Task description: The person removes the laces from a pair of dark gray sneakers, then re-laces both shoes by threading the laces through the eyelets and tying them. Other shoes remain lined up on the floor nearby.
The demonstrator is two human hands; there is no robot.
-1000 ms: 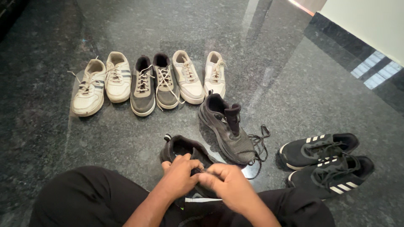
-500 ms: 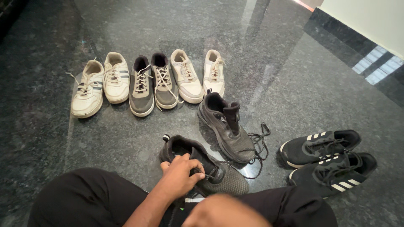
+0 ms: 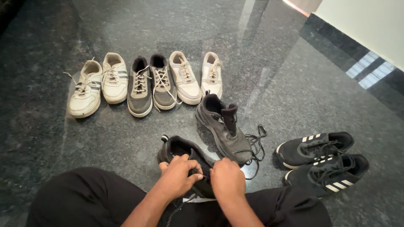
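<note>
Right hand (image 3: 227, 178) has come back up onto the black shoe (image 3: 182, 152) since half a second ago; left hand (image 3: 178, 176) unchanged. Floor (image 3: 294, 84): dark polished stone. Six light shoes (image 3: 145, 82) in a row beyond. Black shoe sits before the knees; both hands closed, pinching its laces.

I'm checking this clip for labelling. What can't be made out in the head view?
- Front of the black shoe: hidden under the left hand and right hand.
- Its laces and the fingertips' grip: covered by the hands.
- The person's legs: cut off by the bottom edge.
</note>
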